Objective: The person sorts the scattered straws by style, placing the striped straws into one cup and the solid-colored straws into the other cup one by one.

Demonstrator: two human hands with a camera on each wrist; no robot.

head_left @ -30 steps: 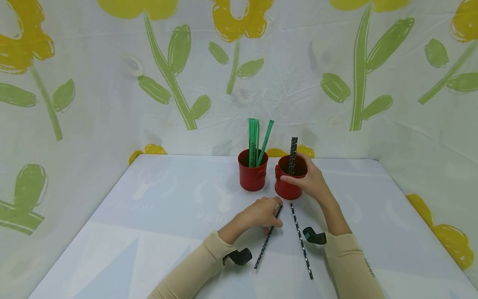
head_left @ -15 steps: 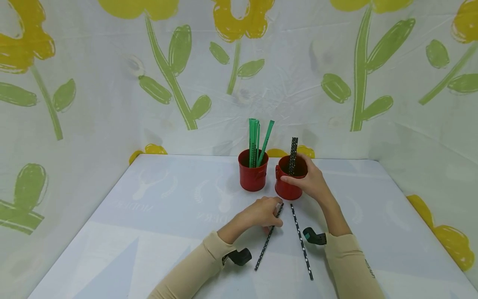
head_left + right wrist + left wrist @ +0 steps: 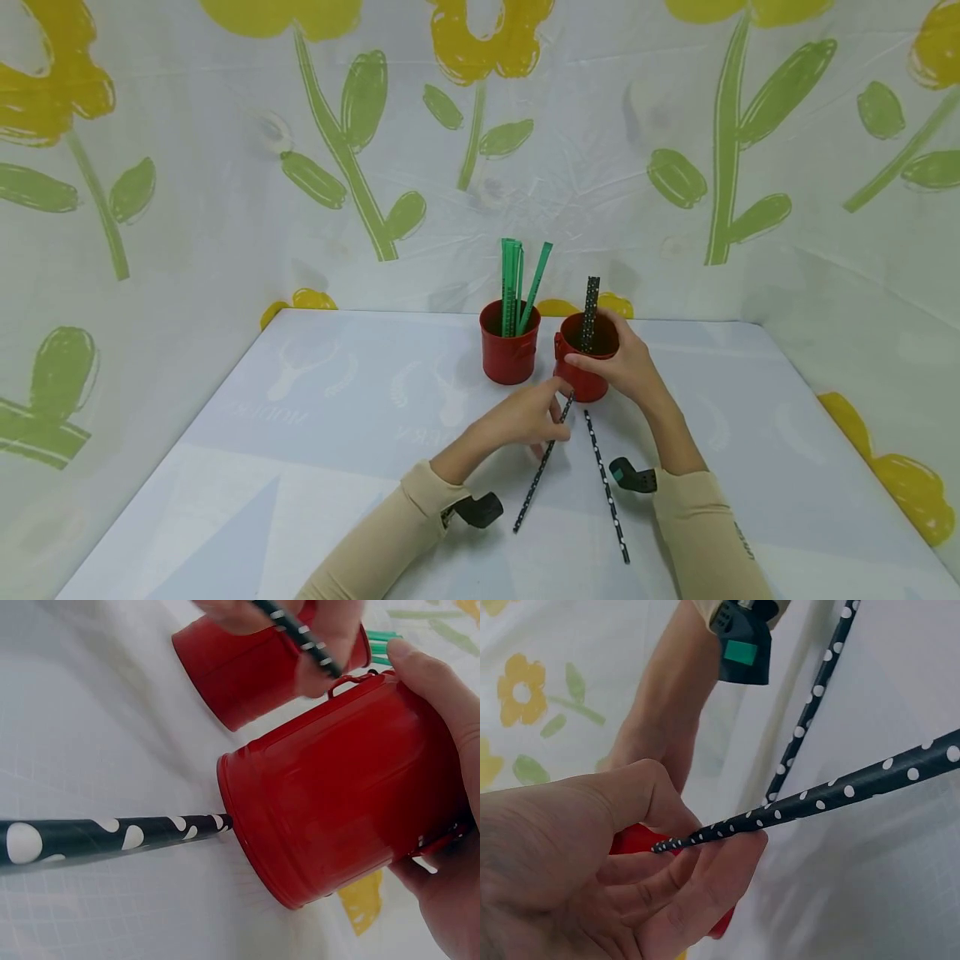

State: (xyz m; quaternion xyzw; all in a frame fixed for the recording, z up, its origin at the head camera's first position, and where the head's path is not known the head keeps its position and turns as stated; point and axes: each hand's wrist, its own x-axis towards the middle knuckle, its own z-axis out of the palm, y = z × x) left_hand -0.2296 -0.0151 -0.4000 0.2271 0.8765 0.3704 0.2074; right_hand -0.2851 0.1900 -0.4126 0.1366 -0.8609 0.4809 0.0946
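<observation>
My left hand (image 3: 525, 417) pinches a black paper straw with white dots (image 3: 536, 485) between thumb and fingers, close to its far end. In the left wrist view that straw (image 3: 847, 791) slants toward the camera. My right hand (image 3: 628, 360) grips a small red bucket (image 3: 588, 386) at its rim, from the right side. Several black dotted straws (image 3: 589, 312) stand upright inside this bucket. A second loose black straw (image 3: 606, 487) lies on the table, its far end near the bucket's base.
Another red bucket (image 3: 507, 360) stands left of the gripped one, holding several green straws (image 3: 512, 283). Both stand on a pale patterned tabletop (image 3: 315, 433). A flower-printed curtain (image 3: 570, 167) hangs behind and at the sides.
My left hand has moved slightly forward with the straw, whose far end has come up toward the right bucket. My right hand stays on the bucket.
</observation>
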